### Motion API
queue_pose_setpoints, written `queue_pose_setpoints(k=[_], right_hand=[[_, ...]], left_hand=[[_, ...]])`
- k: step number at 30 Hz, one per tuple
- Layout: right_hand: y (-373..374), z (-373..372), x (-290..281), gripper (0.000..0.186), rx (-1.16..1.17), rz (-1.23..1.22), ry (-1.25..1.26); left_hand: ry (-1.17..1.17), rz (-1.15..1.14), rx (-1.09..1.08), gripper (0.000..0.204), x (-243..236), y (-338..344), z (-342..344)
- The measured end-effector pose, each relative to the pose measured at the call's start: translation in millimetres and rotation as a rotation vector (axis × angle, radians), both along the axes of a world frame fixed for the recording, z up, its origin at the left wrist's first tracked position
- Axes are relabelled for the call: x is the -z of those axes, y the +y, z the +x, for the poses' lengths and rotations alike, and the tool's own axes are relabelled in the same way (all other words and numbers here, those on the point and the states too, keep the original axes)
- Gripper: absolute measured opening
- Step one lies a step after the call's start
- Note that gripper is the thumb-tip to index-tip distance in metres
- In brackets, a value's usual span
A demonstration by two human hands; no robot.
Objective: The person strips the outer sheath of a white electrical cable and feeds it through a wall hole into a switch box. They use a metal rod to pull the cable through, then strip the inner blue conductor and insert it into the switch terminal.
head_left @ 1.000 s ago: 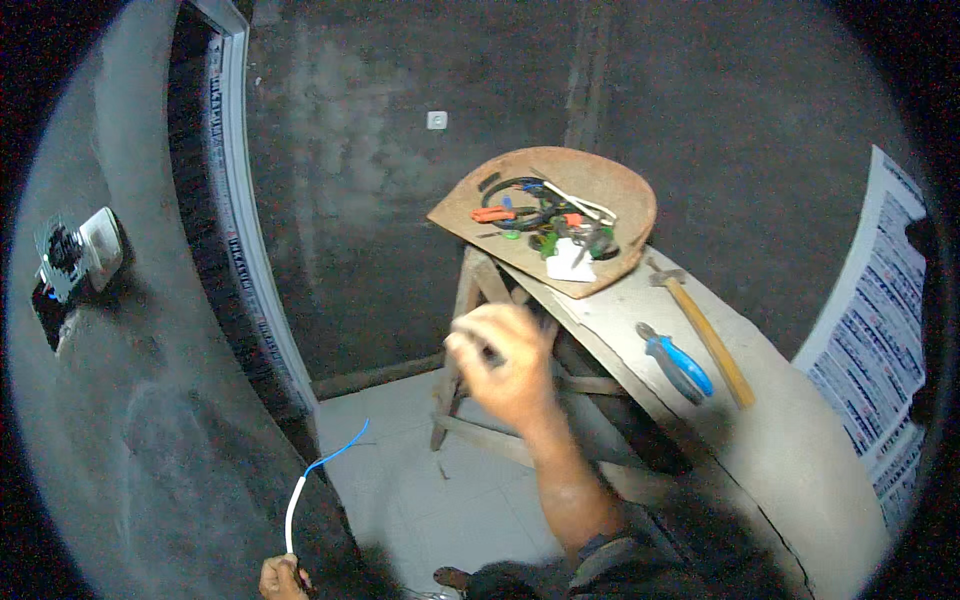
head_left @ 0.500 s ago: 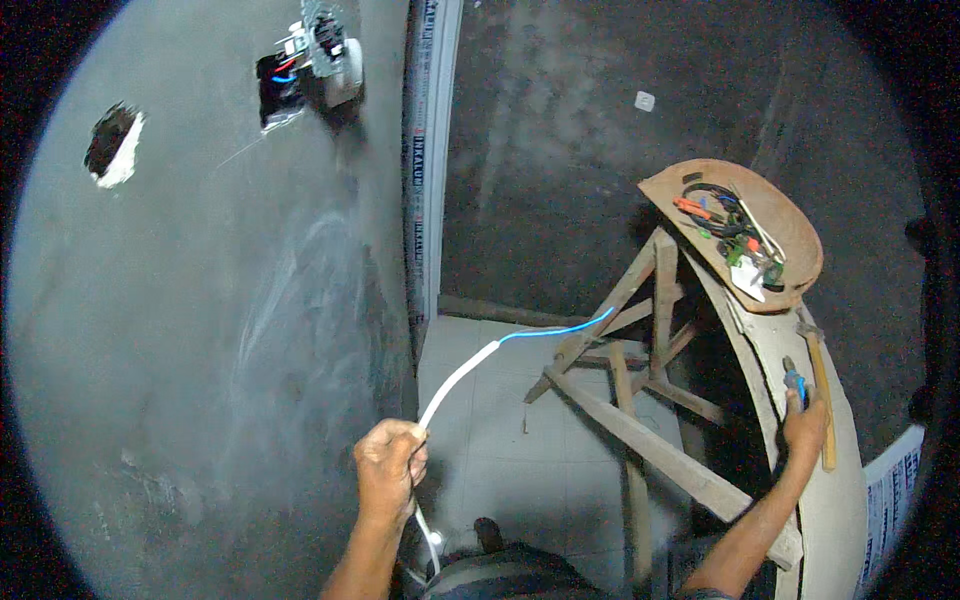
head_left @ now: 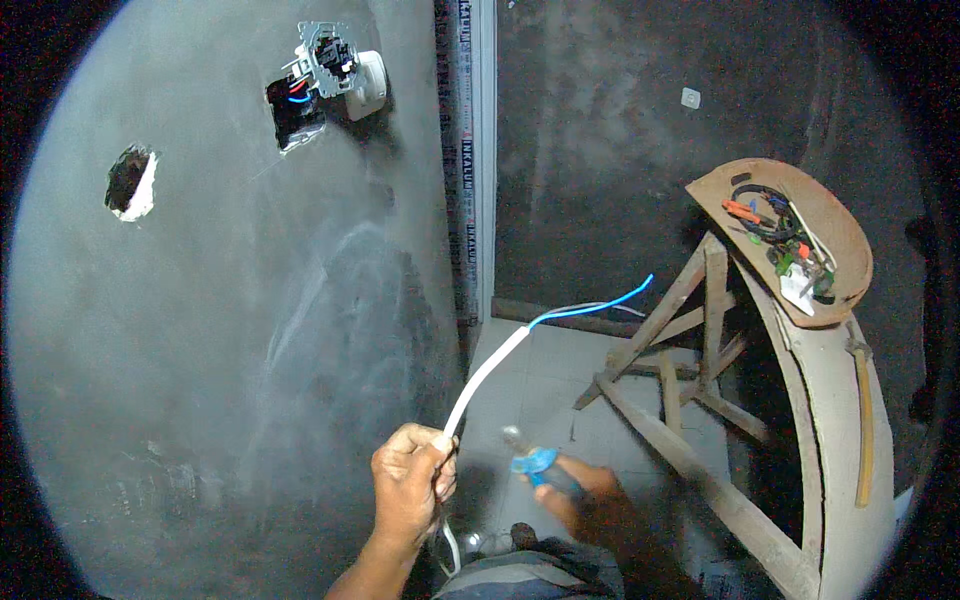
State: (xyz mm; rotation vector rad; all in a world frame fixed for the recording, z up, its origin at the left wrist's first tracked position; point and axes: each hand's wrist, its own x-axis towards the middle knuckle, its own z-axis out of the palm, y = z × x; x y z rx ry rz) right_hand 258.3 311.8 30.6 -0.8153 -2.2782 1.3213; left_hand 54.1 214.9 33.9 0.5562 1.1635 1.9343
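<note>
My left hand is closed around a white sheathed electrical cable, which rises from the fist and arcs to the right. From its stripped end come a blue wire and a paler wire beside it. Below the cable's end, my right hand grips blue-handled pliers, their metal tip toward the left hand. That hand and tool are smeared by motion, and the pliers are apart from the cable. The cable's lower length hangs beneath my left fist.
A switch frame hangs by wires from a wall box; a ragged hole is left of it. To the right, a wooden trestle carries a plank with a hammer and a brown tray of tools and parts.
My right hand has lifted the pliers off the plank and brought them left, close to the cable. The left hand keeps its hold on the cable. The whole view has shifted slightly.
</note>
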Motion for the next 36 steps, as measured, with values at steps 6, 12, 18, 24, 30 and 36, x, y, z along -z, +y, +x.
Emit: queue_pose_setpoints(k=[6,12,18,24,30,36], right_hand=[[-5,-31,7,0.059,-0.068,0.276,0.183],[-1,-31,6,0.072,-0.107,0.418,0.186],[1,-28,-6,0.063,-0.090,0.495,0.206],[7,-28,-4,0.069,-0.134,0.549,0.187],[17,-34,8,0.057,-0.151,0.588,0.222],[23,-48,34,0.046,-0.166,0.520,0.406]], left_hand=[[0.071,0.042,-0.060,0.007,1,-9,5],[0.183,0.033,-0.119,0.006,2,-16,10],[0.326,0.028,-0.159,0.007,3,-18,12],[0.280,0.046,-0.121,0.010,1,-19,12],[0.097,0.071,0.011,0.014,-6,-22,11],[-0.277,0.151,0.206,0.017,-2,-22,6]])
